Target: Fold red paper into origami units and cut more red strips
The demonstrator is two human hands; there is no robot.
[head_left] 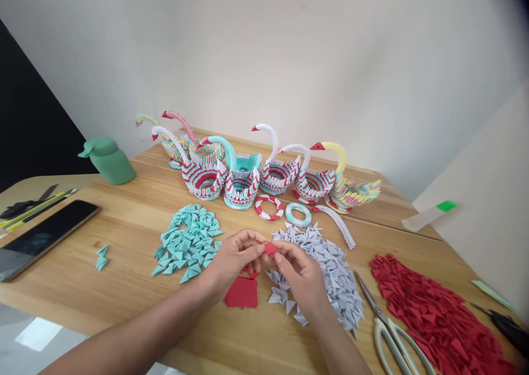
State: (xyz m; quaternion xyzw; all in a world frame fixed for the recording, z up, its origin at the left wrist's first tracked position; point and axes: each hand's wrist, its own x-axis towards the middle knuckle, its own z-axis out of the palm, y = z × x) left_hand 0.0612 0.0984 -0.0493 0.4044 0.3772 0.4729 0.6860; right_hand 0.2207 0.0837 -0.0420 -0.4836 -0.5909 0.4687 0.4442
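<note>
Swans: a row of paper swans (248, 168) stands at the back of the wooden table (124, 221).
Rings: two paper rings (269, 207) lie just before them.
Bottle: a green bottle (108, 160) at back left.
Phone: a dark phone (43, 237) at the left edge.
Scissors: white-handled scissors (390, 331) lie between the grey and red piles.

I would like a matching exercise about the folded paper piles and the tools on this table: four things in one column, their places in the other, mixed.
Things:
1. teal pile
2. white pile
3. red pile
4. scissors

Places:
A. between the white and red piles
B. at the table's right end
C. under the right hand
D. beside the left hand

Pairs: 1-D, 2-C, 3-B, 4-A
</note>
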